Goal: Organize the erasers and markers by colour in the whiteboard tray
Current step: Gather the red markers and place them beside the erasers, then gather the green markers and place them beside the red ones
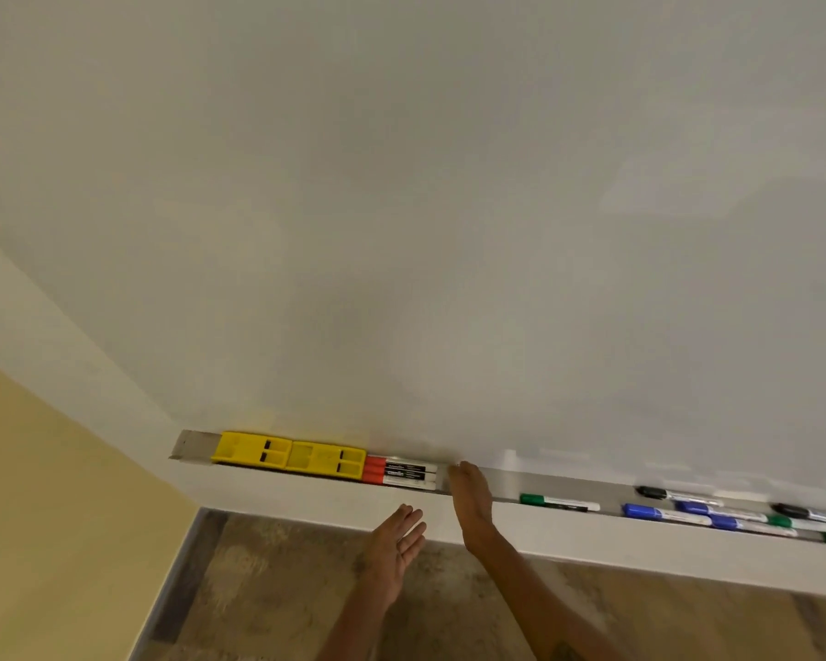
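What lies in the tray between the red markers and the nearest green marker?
Head view: only the right hand, fingers straight, beside the red markers; the tray from there to the green marker is bare.

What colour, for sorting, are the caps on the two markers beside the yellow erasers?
Red caps on both white-barrelled markers, seen in the head view.

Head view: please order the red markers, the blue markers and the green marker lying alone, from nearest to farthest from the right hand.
1. Red markers, just left of the right hand.
2. Lone green marker, to its right.
3. Blue markers, farther right in the tray.
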Motion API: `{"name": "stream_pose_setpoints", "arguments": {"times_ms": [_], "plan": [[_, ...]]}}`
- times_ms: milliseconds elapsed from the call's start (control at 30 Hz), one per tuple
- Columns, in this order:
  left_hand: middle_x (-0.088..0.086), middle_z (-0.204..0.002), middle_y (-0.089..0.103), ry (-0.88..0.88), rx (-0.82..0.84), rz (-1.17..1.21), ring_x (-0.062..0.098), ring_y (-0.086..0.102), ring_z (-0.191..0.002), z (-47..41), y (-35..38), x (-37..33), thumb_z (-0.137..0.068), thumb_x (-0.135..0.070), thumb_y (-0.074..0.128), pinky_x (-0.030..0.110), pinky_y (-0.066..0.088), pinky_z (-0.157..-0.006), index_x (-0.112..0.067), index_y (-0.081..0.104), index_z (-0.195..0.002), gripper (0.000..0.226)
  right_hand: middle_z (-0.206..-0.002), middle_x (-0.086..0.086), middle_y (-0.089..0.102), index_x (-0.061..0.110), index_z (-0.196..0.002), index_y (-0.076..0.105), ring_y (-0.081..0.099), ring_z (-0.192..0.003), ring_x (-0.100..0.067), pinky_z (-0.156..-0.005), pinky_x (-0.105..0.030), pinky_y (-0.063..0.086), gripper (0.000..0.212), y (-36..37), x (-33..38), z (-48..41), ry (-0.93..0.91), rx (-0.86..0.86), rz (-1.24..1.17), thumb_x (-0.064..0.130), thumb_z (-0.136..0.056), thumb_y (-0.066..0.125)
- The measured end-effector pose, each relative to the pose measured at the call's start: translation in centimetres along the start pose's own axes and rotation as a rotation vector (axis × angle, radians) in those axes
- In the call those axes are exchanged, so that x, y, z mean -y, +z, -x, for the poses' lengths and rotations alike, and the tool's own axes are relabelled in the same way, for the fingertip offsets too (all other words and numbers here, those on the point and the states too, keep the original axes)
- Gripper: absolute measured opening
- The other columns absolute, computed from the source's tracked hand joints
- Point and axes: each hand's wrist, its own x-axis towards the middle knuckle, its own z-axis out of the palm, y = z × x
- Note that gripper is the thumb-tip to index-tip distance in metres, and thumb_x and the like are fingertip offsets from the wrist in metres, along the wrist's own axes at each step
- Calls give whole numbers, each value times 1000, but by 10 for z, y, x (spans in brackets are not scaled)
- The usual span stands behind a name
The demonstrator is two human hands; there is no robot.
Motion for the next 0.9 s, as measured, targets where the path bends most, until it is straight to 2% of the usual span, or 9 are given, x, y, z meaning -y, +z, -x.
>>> {"name": "stream_pose_setpoints", "arguments": {"times_ms": [67, 133, 167, 267, 333, 400, 600, 767, 900], "plan": [[22, -143, 50, -25, -11, 3, 39, 46, -135, 0, 10, 4, -103, -21, 37, 46, 35, -113, 3, 41, -140, 44, -114, -8, 61, 7, -116, 58, 54, -107, -25, -100, -43, 45, 27, -21, -8, -1, -47, -30, 57, 19, -98, 44], [22, -142, 52, -50, -4, 0, 39, 48, -133, 1, 22, 11, -103, -21, 40, 46, 36, -113, 3, 43, -139, 43, -92, -18, 60, -1, -96, 57, 52, -86, -24, -80, -41, 47, 18, -50, -16, -4, -104, -75, 111, 13, -94, 45], [21, -141, 53, -61, 5, -4, 38, 50, -131, 2, 29, 16, -102, -21, 42, 46, 38, -112, 3, 44, -138, 43, -90, -20, 60, -2, -94, 57, 52, -83, -23, -76, -42, 47, 16, -65, -20, -6, -130, -99, 146, 11, -93, 47], [20, -138, 56, -88, 36, -25, 37, 54, -127, 5, 49, 31, -100, -21, 49, 45, 41, -109, 2, 47, -136, 43, -112, -14, 66, 2, -115, 62, 61, -106, -29, -93, -45, 49, 23, -116, -30, -10, -215, -169, 283, 12, -97, 50], [20, -136, 58, -109, 66, -44, 36, 55, -126, 9, 63, 43, -97, -22, 53, 46, 40, -112, 2, 47, -137, 47, -128, -13, 61, 5, -127, 58, 54, -121, -30, -104, -42, 45, 31, -149, -38, -14, -256, -169, 380, 18, -99, 51], [20, -136, 58, -123, 86, -56, 36, 56, -124, 12, 77, 55, -96, -23, 56, 46, 40, -112, 2, 46, -138, 50, -134, -11, 56, 8, -130, 56, 49, -126, -27, -104, -40, 44, 34, -179, -45, -20, -269, -114, 499, 20, -98, 54], [19, -138, 57, -144, 82, -63, 33, 59, -118, 21, 113, 79, -95, -23, 58, 42, 44, -105, 1, 45, -139, 53, -132, -2, 50, 15, -128, 55, 43, -125, -20, -100, -37, 47, 34, -227, -56, -33, -303, 122, 844, 22, -95, 59], [19, -140, 55, -134, 73, -74, 31, 60, -114, 28, 137, 92, -94, -24, 58, 40, 45, -101, 0, 44, -140, 54, -125, -3, 54, 15, -122, 59, 47, -120, -21, -98, -36, 47, 28, -237, -58, -45, -412, 132, 951, 7, -97, 49], [19, -139, 56, -117, 71, -69, 32, 60, -116, 30, 156, 101, -94, -24, 59, 39, 47, -100, 0, 44, -139, 53, -119, -3, 58, 14, -116, 63, 50, -114, -19, -93, -33, 49, 24, -246, -64, -51, -436, 102, 910, 6, -97, 51]]}}
